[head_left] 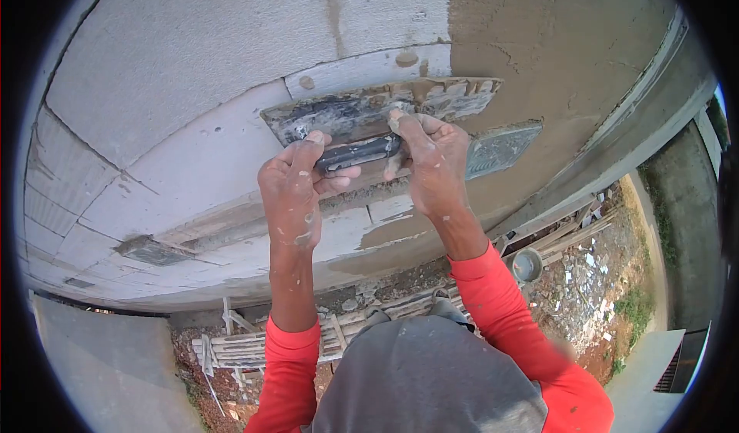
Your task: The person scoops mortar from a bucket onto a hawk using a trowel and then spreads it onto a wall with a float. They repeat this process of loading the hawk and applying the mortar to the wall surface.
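Both hands grip a plastering trowel [339, 117] with a dark handle and a wide metal blade crusted with wet mortar. My left hand [296, 167] has its thumb on top of the handle's left end, fingers curled below. At the right end of the handle, my right hand [433, 148] closes on it, thumb up near the blade. The blade lies close along the block wall [208, 56], its right end overlapping the brown plastered area [554, 40]. Mortar spots mark the hands and wrists.
A grey mesh-like patch [504, 148] shows in the wall right of my right hand. Below are a scaffold platform of wooden poles [254, 351] under my feet, a bucket [526, 265], planks and rubble [570, 294]. A dark recess [154, 250] marks the wall at left.
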A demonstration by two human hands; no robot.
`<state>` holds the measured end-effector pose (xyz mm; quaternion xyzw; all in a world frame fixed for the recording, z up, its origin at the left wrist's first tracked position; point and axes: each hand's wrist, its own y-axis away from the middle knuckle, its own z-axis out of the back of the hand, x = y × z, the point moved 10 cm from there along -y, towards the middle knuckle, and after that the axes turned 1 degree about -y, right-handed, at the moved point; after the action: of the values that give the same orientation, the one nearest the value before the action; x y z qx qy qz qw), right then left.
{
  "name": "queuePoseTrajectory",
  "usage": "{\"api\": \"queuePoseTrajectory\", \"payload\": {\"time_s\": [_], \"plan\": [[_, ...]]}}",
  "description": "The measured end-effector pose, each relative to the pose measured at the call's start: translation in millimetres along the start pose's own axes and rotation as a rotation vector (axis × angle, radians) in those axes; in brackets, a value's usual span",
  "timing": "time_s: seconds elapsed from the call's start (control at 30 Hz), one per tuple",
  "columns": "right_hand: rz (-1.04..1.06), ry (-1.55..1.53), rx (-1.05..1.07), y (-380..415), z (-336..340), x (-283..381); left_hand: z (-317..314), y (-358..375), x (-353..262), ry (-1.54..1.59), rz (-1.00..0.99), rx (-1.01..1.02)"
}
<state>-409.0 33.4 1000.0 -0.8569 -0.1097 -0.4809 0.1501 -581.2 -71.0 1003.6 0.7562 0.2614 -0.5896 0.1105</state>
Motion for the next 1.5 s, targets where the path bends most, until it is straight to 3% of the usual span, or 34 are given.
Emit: {"api": "queuePoseTrajectory", "payload": {"time_s": [0.13, 0.23, 0.3, 0.37, 0.43, 0.57, 0.73, 1.07, 1.17, 1.3, 1.4, 1.43, 1.5], "plan": [[0.189, 0.106, 0.137, -26, -47, 104, -35, -20, -96, 0.043, -0.275, 0.140], [0.506, 0.087, 0.391, -31, -77, 180, -60, -28, -177, 0.133, -0.525, 0.230], [0.619, 0.232, 0.436, -15, -88, 213, -91, 9, -196, 0.071, -0.663, 0.206], [0.657, 0.339, 0.431, -7, -56, 201, -91, 0, -177, 0.132, -0.545, 0.463], [0.412, 0.215, 0.269, 6, -18, 158, -92, 18, -109, -0.036, -0.277, 0.291], [0.162, 0.314, 0.137, 19, 93, 39, -80, 39, 37, -0.017, -0.020, 0.280], [0.059, 0.354, 0.098, 22, 140, -5, -89, 46, 100, 0.011, 0.109, 0.274], [-0.003, 0.261, 0.075, -8, 122, 9, -90, 14, 88, 0.078, 0.106, 0.179], [0.074, 0.203, 0.118, -28, 79, 67, -100, -3, 28, 0.084, 0.044, 0.194], [0.340, 0.237, 0.218, -41, 15, 165, -124, -19, -96, 0.003, -0.261, 0.229], [0.431, 0.153, 0.251, -26, 0, 174, -119, -6, -126, 0.054, -0.466, 0.356], [0.442, 0.122, 0.261, -19, -3, 172, -111, 1, -117, -0.014, -0.391, 0.277], [0.229, 0.148, 0.170, 0, 11, 119, -79, 14, -70, -0.035, -0.187, 0.161]]}}
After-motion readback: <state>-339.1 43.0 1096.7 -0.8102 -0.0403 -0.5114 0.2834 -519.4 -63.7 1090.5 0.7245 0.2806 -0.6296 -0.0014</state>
